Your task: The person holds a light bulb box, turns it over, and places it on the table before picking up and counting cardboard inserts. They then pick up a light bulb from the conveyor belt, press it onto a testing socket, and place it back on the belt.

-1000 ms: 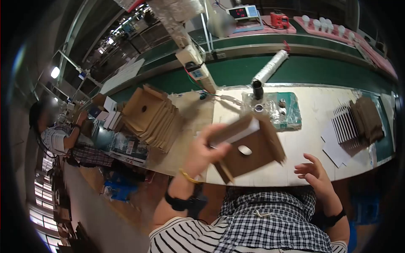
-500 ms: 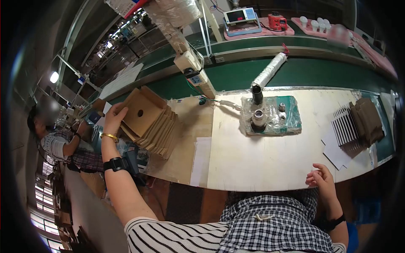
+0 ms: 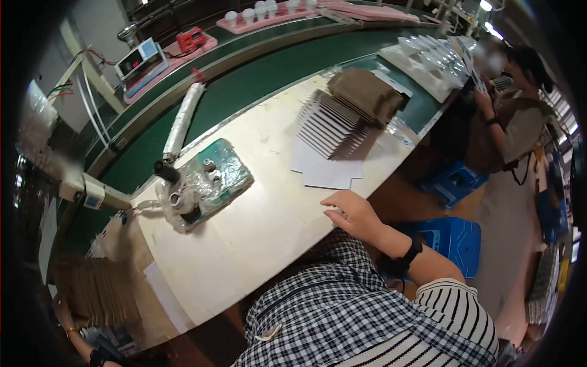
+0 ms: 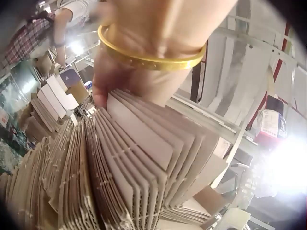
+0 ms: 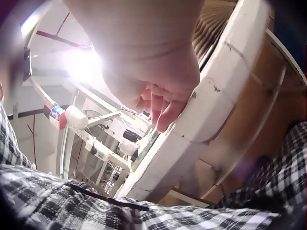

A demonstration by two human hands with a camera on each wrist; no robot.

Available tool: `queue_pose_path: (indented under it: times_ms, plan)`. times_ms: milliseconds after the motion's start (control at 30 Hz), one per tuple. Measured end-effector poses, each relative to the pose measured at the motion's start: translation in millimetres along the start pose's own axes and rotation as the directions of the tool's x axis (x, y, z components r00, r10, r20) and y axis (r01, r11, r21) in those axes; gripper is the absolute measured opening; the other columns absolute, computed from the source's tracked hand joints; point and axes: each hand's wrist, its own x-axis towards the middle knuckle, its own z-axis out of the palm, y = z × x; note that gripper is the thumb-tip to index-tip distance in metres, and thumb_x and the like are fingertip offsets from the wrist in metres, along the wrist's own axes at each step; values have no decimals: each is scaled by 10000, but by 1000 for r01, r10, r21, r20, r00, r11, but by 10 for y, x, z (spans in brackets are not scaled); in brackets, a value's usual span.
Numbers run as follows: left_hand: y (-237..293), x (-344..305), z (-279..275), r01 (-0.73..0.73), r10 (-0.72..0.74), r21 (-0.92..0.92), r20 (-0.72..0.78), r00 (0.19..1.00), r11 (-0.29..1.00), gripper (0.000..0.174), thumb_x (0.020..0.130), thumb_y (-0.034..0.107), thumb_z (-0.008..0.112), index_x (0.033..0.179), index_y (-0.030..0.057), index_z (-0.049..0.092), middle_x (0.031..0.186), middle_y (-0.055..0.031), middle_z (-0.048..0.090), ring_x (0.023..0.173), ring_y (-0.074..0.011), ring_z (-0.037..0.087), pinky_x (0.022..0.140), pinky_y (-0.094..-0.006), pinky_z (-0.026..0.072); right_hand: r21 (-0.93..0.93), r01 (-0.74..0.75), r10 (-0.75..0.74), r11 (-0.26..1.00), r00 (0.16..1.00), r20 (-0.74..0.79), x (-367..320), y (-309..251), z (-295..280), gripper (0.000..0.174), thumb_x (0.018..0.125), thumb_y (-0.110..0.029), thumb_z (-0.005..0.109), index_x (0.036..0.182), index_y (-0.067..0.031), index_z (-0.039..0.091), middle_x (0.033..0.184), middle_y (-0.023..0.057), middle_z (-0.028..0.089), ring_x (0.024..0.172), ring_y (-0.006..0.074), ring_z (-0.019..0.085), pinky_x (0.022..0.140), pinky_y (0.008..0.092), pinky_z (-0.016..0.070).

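Note:
My left hand is at the far left in the head view, beside a stack of brown cardboard pieces. The left wrist view shows this hand at the top of the stacked cardboard; its fingertips are mostly hidden behind the wrist and the sheets. My right hand holds nothing and hangs loosely curled at the table's front edge, just below some white sheets. In the right wrist view the fingers droop beside the table edge.
Mid-left on the table sits a green, plastic-wrapped fixture with metal parts, a wrapped tube behind it. Folded brown card and upright white-edged pieces stand at the back right. Blue stools and another person are at the right.
The head view has swung to the right. The cardboard box piece that my left hand held a second ago went onto the stack at the left. My right hand remains by the table's front edge.

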Motion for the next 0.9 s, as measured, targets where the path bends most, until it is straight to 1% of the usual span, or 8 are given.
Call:
queue_pose_path:
  times_ms: [200,367,400,467,533,633,800,900]
  plan:
    - [395,-170,-180,-29,49,106,-189,981,994,520,856,359,587,1150,-68,559,1081,-222,611,983,-307,584,878,-394,439,-396,10,-74,918,986,-147,72,281,-313,357,699,-145,703,1029,-65,593,1011,78,553,937,260,532,806,363,442]
    - [1200,-703,-249,-214,238,141,-804,545,967,297,883,260,616,961,-26,627,797,-138,641,708,-258,603,679,-362,517,-579,234,-311,781,950,-35,280,448,-237,351,667,-137,704,992,-76,588,934,45,537,896,210,534,749,321,419]
    - [1029,-620,-128,-219,233,132,-807,543,967,297,883,260,616,961,-26,627,797,-138,641,708,-258,603,679,-362,517,-587,231,-313,776,949,-40,350,454,-238,351,667,-137,704,992,-76,588,934,45,537,896,210,534,749,321,419]
    - [576,-380,195,-513,127,-438,-656,744,738,272,904,227,585,974,-33,620,777,-116,632,662,-206,585,616,-309,499,-650,281,-405,706,913,-44,504,457,-268,333,658,-122,677,971,-62,585,877,27,533,847,192,524,702,311,404]
    - [2305,-1684,226,-480,212,-477,-511,833,737,233,921,165,539,1013,-40,600,796,-95,614,654,-151,547,581,-251,459,-694,248,-426,675,900,-92,672,465,-320,319,659,-118,660,962,-53,586,856,24,532,825,188,518,689,308,398]
    - [2584,-2234,762,-280,292,-761,-124,948,585,233,925,113,496,1089,-40,562,869,-78,594,680,-121,513,590,-233,431,-744,186,-445,641,881,-163,831,443,-313,269,675,-113,625,932,-43,589,815,25,523,790,185,507,669,305,390]
    - [2675,-2855,1626,259,340,-831,458,822,492,259,927,92,493,1161,-14,517,934,-60,571,723,-112,518,605,-226,437,-811,81,-419,579,883,-211,965,402,-371,152,728,-84,544,874,-46,565,756,52,475,754,195,487,640,308,375]
    - [2575,-3052,2080,426,332,-802,571,750,418,255,930,105,489,1162,3,515,973,-74,561,767,-126,531,626,-230,455,-810,22,-405,586,874,-269,969,472,-461,174,730,-79,550,901,-50,559,793,57,480,764,199,484,663,308,395]
